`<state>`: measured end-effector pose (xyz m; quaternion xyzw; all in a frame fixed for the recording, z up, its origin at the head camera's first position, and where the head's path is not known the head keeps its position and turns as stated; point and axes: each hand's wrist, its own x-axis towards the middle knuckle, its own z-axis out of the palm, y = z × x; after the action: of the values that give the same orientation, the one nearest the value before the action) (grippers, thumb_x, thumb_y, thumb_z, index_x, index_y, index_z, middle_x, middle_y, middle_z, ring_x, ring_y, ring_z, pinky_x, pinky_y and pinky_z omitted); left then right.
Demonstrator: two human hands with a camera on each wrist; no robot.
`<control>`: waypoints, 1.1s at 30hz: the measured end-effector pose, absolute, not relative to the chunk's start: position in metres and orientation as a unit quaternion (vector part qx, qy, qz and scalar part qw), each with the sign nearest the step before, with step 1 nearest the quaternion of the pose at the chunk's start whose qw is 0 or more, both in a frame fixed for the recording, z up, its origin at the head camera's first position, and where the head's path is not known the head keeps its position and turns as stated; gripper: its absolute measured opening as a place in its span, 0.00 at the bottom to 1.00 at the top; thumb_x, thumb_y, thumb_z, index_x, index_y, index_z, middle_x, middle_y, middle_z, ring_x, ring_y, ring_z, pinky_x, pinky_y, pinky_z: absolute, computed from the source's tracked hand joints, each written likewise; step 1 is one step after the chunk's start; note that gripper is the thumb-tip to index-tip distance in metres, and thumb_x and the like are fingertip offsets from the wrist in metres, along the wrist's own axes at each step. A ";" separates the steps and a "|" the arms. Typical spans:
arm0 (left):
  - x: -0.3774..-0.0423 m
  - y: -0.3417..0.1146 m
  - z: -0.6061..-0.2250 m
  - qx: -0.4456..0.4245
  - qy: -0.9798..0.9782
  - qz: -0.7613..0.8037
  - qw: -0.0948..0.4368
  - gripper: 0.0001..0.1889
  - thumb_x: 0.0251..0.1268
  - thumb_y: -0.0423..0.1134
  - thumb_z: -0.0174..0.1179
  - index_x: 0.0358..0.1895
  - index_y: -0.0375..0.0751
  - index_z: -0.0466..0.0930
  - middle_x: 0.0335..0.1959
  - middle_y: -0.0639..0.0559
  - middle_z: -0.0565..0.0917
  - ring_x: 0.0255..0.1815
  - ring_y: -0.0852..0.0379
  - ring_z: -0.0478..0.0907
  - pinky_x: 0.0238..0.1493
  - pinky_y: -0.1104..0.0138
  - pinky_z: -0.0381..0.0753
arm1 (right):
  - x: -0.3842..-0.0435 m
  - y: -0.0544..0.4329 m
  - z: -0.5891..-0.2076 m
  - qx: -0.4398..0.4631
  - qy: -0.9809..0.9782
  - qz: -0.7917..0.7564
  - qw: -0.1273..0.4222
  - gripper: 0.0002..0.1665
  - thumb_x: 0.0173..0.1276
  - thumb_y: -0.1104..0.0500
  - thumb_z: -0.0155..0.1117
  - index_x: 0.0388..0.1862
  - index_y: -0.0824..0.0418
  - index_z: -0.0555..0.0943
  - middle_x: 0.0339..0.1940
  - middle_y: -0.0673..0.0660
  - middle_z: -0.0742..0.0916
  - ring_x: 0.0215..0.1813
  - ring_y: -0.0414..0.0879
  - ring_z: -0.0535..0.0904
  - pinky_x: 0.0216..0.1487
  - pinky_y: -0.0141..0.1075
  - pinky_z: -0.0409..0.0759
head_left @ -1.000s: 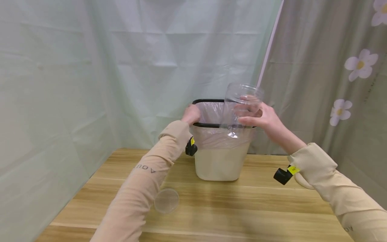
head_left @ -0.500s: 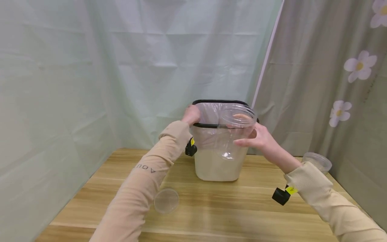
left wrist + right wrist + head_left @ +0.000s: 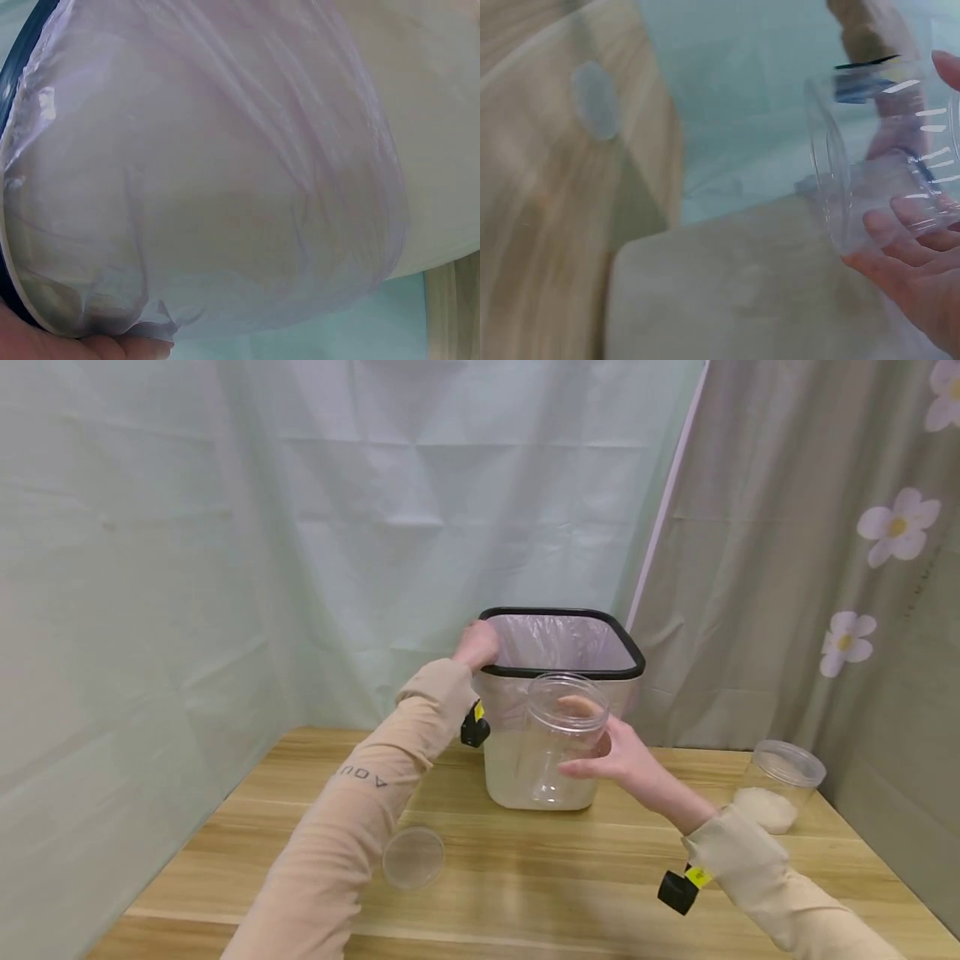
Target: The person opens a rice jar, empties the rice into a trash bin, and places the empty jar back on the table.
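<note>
A cream trash bin [image 3: 506, 760] with a black rim and clear plastic liner [image 3: 525, 639] stands on the wooden table. My left hand [image 3: 477, 645] grips the rim at its left side; in the left wrist view, its fingers [image 3: 112, 346] lie against the liner's edge. In front of the bin, my right hand [image 3: 630, 764] holds a clear plastic jar [image 3: 558, 747] around its side, mouth up and lidless. The right wrist view shows that jar [image 3: 862, 172] as see-through, with the fingers curled around it and no contents visible.
A round clear lid [image 3: 414, 857] lies flat on the table [image 3: 525, 893], right of my left forearm. Another clear jar [image 3: 780, 781], holding something white at its bottom, stands near the table's right edge. Curtains [image 3: 412, 543] hang close behind and at both sides.
My right hand has lowered the jar from over the bin's opening to in front of the bin, tilting its mouth toward me. The left hand stays on the rim. The right-hand jar has come into view.
</note>
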<state>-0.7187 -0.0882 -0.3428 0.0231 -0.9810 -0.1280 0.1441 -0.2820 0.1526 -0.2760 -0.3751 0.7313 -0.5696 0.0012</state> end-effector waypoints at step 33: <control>-0.694 -0.089 -0.329 0.038 -0.976 -0.167 0.131 0.21 0.66 0.41 0.38 0.56 0.29 0.62 0.46 0.40 0.70 0.40 0.46 0.72 0.31 0.59 0.73 | -0.290 0.100 -0.362 -0.345 0.756 -0.555 0.033 0.45 0.41 0.63 0.77 0.57 0.68 0.63 0.53 0.61 0.75 0.53 0.52 0.70 0.53 0.44 0.65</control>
<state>-0.6945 -0.0891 -0.3288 0.0380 -0.9764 -0.1670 0.1313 -0.2899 0.0997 -0.3619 -0.3453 0.7564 -0.5546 0.0334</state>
